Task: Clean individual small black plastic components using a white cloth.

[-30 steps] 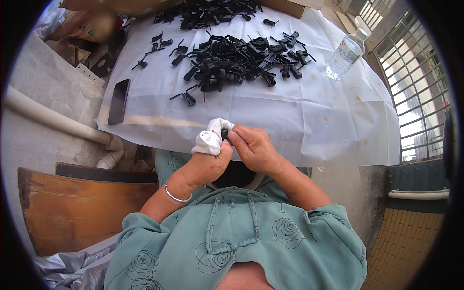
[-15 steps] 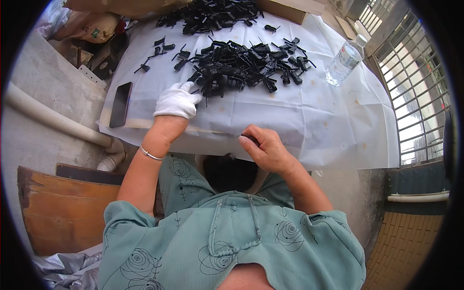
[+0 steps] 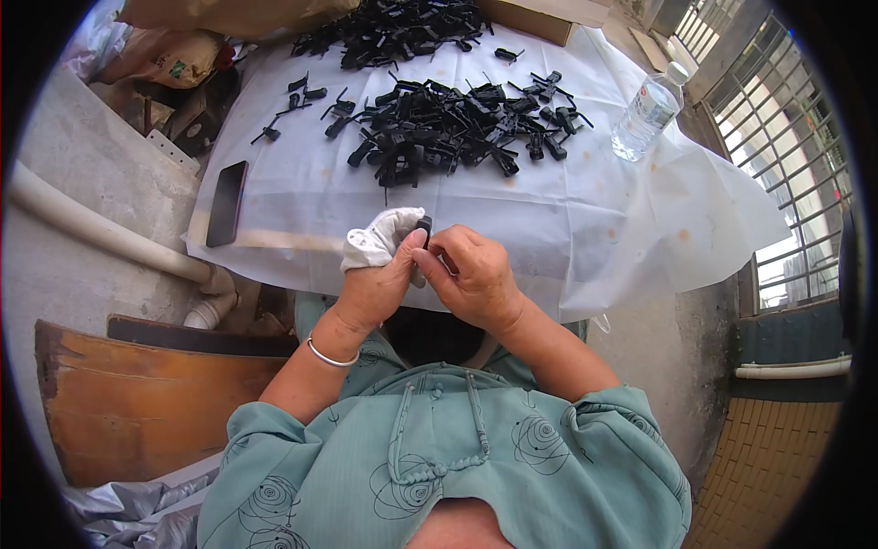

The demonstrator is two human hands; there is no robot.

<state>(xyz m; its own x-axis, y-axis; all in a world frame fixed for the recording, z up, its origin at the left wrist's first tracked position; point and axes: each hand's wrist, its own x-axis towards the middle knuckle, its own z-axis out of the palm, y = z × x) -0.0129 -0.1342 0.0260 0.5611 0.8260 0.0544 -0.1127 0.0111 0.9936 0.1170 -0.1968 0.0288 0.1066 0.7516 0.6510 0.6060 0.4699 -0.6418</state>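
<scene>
My left hand, in a white glove that leaves the thumb bare, is closed on a small black plastic part near the table's front edge. The part stands up between thumb and gloved fingers. Bare and curled, my right hand meets it from the right, its fingers pinched against the part's side. Whether a second small piece sits in the right fingers is hidden. Beyond both hands lies a heap of black plastic parts with thin protruding tabs.
A second black heap lies farther back beside a cardboard box. The table has a white plastic sheet over it. A phone lies at left, a clear water bottle stands at right. Below the hands sits a dark-filled container.
My left hand has come back from the near heap toward me and now holds a black part. My right hand has moved slightly left, and the two hands meet.
</scene>
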